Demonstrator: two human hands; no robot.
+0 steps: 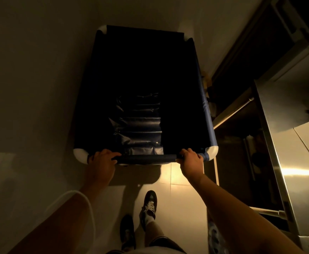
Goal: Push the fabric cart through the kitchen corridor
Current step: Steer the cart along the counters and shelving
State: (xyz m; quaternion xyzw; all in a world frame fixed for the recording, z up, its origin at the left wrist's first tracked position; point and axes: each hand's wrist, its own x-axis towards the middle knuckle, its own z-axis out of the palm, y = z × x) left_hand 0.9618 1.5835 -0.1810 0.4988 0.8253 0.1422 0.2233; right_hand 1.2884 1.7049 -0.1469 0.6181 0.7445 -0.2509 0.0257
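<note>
Straight ahead on the floor (186,180), the fabric cart (207,114) fills the middle of the corridor, dark blue cloth stretched over a frame with white corner fittings (79,154). Cart interior mostly black, too dark to read; a crumpled shiny dark liner (139,125) shows on the near inner wall. Left hand (102,162) is wrapped over the near rail (146,158) close to the cart's near left corner, fingers curled over the top. Right hand (190,162) clamps the same rail close to the near right corner. Both arms bare, reaching forward. Below the rail, one dark shoe with white laces (150,204) steps forward on pale floor tiles, the other dark shoe (127,231) behind it. Plain wall (30,70) runs just beside the cart's left side. Right of the cart, stainless steel kitchen unit (296,162) with an open lower shelf, contents dim and unclear. Small yellowish object (207,79) sits just beside the cart's right edge, cannot tell what. Scene is dimly lit, warm light.
</note>
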